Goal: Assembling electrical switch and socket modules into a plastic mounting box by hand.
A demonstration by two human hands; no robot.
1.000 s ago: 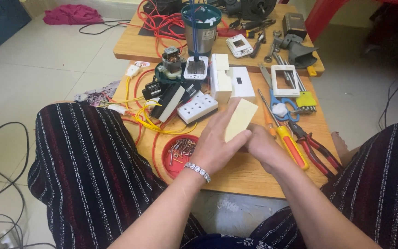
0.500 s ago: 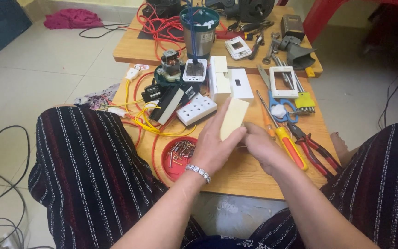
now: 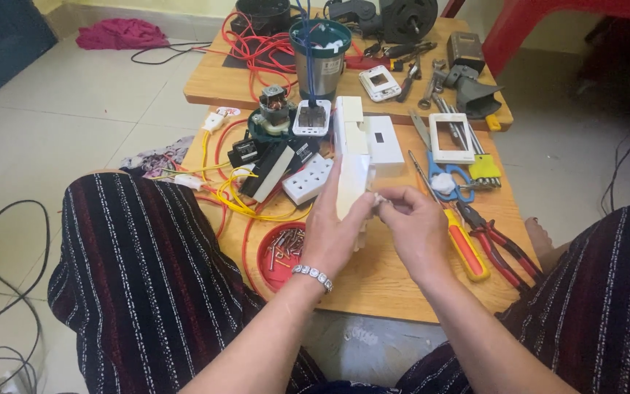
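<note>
A cream plastic cover (image 3: 351, 191) upright at frame centre, your left hand (image 3: 333, 233) wrapped around it, your right hand (image 3: 411, 230) pinching at its edge, red dish of screws (image 3: 280, 252) lower left, yellow-handled screwdriver (image 3: 464, 244) and red pliers (image 3: 501, 248) right.

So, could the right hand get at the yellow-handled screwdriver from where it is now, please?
Probably yes. The yellow-handled screwdriver lies uncovered on the wooden table just beside the right hand, but that hand is pinching the white plastic part that the left hand grips.
</note>
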